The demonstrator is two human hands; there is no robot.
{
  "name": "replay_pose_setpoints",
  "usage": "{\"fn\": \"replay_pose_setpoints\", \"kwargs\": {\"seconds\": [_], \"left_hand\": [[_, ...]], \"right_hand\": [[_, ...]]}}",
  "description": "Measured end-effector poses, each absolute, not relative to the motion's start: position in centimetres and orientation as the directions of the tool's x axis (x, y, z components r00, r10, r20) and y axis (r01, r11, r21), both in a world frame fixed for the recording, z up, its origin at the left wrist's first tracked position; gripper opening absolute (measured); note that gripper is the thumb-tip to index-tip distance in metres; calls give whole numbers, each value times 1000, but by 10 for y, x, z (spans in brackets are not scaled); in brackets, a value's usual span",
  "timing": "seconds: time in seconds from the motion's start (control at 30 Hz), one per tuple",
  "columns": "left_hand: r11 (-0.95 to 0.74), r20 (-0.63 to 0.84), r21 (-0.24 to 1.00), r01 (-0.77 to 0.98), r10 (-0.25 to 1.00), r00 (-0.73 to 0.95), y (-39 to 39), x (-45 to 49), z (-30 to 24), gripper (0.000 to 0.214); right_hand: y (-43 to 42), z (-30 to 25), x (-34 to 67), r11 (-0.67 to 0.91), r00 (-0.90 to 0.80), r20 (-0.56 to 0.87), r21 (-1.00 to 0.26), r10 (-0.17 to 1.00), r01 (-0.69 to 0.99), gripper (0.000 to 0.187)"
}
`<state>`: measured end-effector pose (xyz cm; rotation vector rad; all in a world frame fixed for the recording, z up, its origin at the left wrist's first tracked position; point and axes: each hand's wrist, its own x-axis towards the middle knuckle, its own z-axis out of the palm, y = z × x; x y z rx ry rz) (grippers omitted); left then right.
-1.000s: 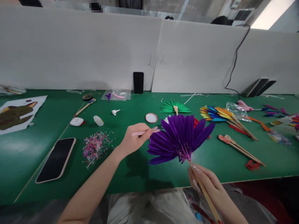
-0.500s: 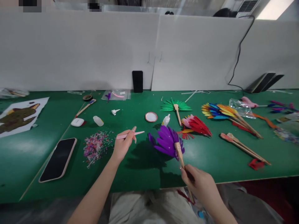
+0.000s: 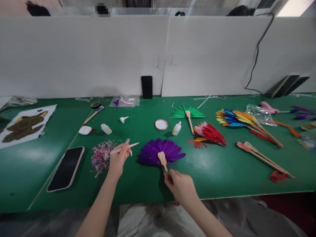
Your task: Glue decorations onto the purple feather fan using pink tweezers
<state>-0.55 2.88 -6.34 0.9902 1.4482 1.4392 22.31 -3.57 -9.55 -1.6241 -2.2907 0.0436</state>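
Observation:
My left hand (image 3: 118, 161) pinches a pair of pink tweezers (image 3: 133, 144), whose tip points right, towards the purple feathers. Under that hand's left side lies a heap of small multicoloured bits (image 3: 101, 156). My right hand (image 3: 181, 184) is closed round the wooden handle of a purple feather fan (image 3: 172, 149). The fan's feathers are spread out in front of me, with its pale wooden head facing up and small light specks on it. Beyond the fan stand a small white glue bottle (image 3: 176, 128) and a round white dish with a red rim (image 3: 161, 124).
A green feather fan (image 3: 189, 112), a red and pink one (image 3: 209, 133) and multicoloured ones (image 3: 237, 118) lie to the right, near bare wooden sticks (image 3: 264, 159). At left are a phone (image 3: 66, 169), a white case (image 3: 85, 130) and another small bottle (image 3: 106, 129). A white partition (image 3: 84, 56) closes the back.
My right hand has brought the purple fan left and turned it so its feathers spread more upright and flat towards me. My left hand with the tweezers has shifted left and slightly down.

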Motion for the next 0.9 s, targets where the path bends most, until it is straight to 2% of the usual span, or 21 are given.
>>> {"fn": "replay_pose_setpoints", "kwargs": {"seconds": [0.27, 0.4, 0.5, 0.57, 0.63, 0.7, 0.8, 0.9], "left_hand": [[71, -87, 994, -77, 971, -224, 32, 10, -54, 44], [96, -111, 990, -105, 983, -149, 35, 26, -44, 45], [103, -116, 987, -121, 987, -109, 38, 38, -32, 46], [109, -121, 983, -150, 989, -79, 40, 47, -22, 46], [130, -141, 971, -201, 989, -37, 42, 56, -10, 46], [170, -174, 952, -256, 985, 7, 43, 65, 0, 46], [237, -235, 923, -304, 971, 44, 45, 75, 10, 44], [291, -288, 901, -321, 956, 57, 48, 81, 13, 44]], "right_hand": [[-35, -91, 214, 351, -327, 131, -264, 936, 899, 37], [-30, -79, 226, 409, -391, 123, -346, 912, 844, 44], [-20, -61, 239, 401, -379, 143, -450, 914, 798, 44], [-9, -46, 247, 342, -312, 157, -594, 937, 728, 38], [5, -32, 251, 242, -212, 149, -812, 966, 531, 25], [19, -19, 250, 195, -158, 149, -923, 976, 332, 22], [38, -7, 245, 239, -143, 211, -946, 967, 218, 30], [49, -1, 239, 296, -127, 274, -930, 953, 218, 16]]}}
